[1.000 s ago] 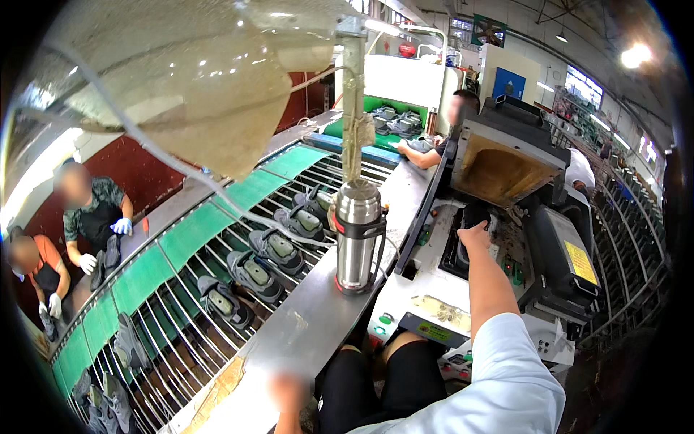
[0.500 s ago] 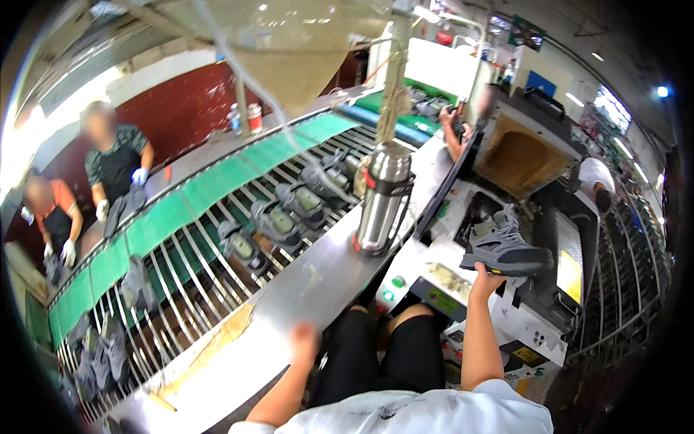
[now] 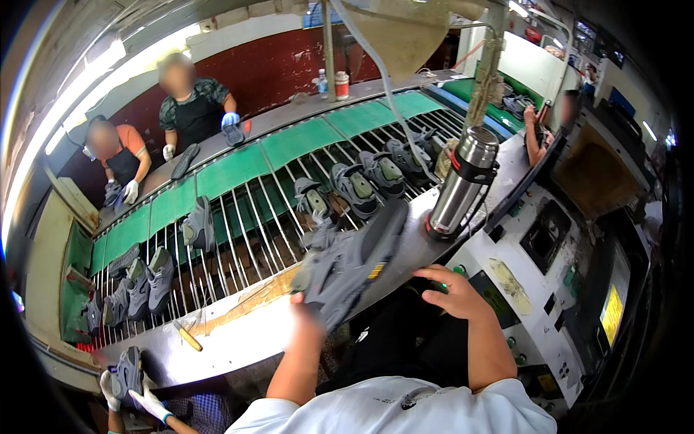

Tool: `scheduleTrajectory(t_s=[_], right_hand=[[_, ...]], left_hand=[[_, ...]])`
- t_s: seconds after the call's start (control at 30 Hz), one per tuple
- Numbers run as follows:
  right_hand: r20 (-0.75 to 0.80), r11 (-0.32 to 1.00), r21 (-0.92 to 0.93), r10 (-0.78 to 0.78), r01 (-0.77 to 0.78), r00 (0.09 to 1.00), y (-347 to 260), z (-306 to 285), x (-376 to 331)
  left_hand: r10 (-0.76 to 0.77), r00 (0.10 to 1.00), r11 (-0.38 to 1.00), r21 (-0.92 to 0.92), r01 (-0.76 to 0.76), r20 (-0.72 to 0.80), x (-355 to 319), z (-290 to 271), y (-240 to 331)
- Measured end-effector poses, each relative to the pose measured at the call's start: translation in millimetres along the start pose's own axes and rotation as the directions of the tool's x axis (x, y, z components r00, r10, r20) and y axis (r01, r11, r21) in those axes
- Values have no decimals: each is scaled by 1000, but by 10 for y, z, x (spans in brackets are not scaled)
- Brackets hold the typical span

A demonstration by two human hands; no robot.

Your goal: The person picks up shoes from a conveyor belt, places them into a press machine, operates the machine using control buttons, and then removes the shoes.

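My left hand grips a grey sports shoe and holds it up over the near edge of the metal bench. The shoe is tilted, its dark sole turned up to the right, with a small yellow mark on the side. Part of this hand is blurred. Right of the shoe, my right hand is empty, thumb and forefinger stretched apart, between the bench and the white machine. Beyond the shoe, several more grey shoes stand on the roller conveyor.
A steel flask stands on the bench. A yellow-handled tool lies farther left. At lower left, another person's white-gloved hands hold a shoe. Two people work across the conveyor. The machine's raised lid is at right.
The shoe has passed from my right hand, over the machine, to my left hand over the bench. My right hand has let go. The view has swung left, bringing in the gloved hands.
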State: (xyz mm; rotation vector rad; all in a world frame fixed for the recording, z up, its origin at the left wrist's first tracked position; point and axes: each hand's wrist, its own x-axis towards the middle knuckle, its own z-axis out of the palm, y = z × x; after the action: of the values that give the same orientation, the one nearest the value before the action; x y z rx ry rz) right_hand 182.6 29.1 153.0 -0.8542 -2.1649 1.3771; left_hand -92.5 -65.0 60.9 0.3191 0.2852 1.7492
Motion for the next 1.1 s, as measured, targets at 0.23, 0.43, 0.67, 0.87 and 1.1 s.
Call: scheduleTrajectory(t_s=[0.23, 0.43, 0.67, 0.87, 1.1], right_hand=[[-204, 950, 196, 282, -243, 937, 1299, 510, -72], [-75, 943, 163, 305, -291, 949, 1424, 1015, -81], [6, 955, 53, 290, -290, 957, 1493, 1292, 135], [-58, 937, 22, 350, -349, 935, 1654, 1277, 78], [-180, 886, -34, 449, -462, 875, 1877, 1186, -138]], left_hand=[[396, 837, 883, 408, -234, -376, 300, -1373, 984], [710, 659, 488, 848, -205, -250, 1505, -1591, 1158], [663, 748, -104, 992, 74, 14, 1976, -2222, 510], [642, 767, -153, 980, 124, 3, 1777, -2030, 629], [822, -174, 551, 834, 2, -542, 1653, -1748, 1151]])
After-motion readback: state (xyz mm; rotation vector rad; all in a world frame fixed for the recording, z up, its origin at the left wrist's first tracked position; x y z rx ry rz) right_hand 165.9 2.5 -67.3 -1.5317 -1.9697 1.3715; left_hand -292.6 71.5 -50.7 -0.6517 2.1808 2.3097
